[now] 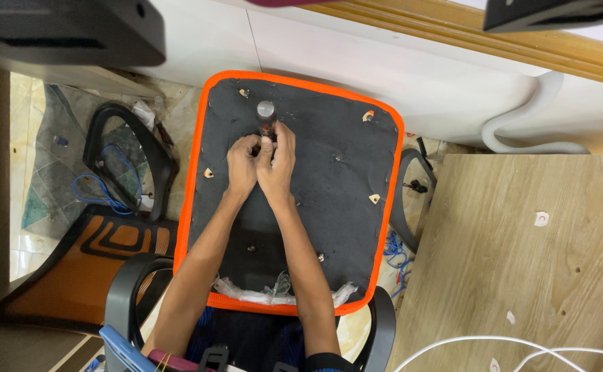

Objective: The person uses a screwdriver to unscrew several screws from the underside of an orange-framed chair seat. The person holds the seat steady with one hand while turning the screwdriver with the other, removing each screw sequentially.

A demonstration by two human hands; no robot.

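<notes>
An upturned chair seat (336, 186), black underneath with an orange rim, lies in front of me. Both my hands meet near its far-left part. My right hand (278, 160) grips the handle of an upright screwdriver (266, 116) with a grey round cap on top. My left hand (242, 164) is pressed against the right one, its fingers curled around the tool's lower end where it touches the seat. The tip is hidden by my fingers.
Black armrests lie left (119, 162) and right (406, 200) of the seat. An orange-and-black backrest (88, 258) sits lower left. A wooden board (522, 262) lies at right, with white cables (466, 342). A grey hose (522, 131) runs along the white wall. Torn plastic wrap (274, 293) clings to the near rim.
</notes>
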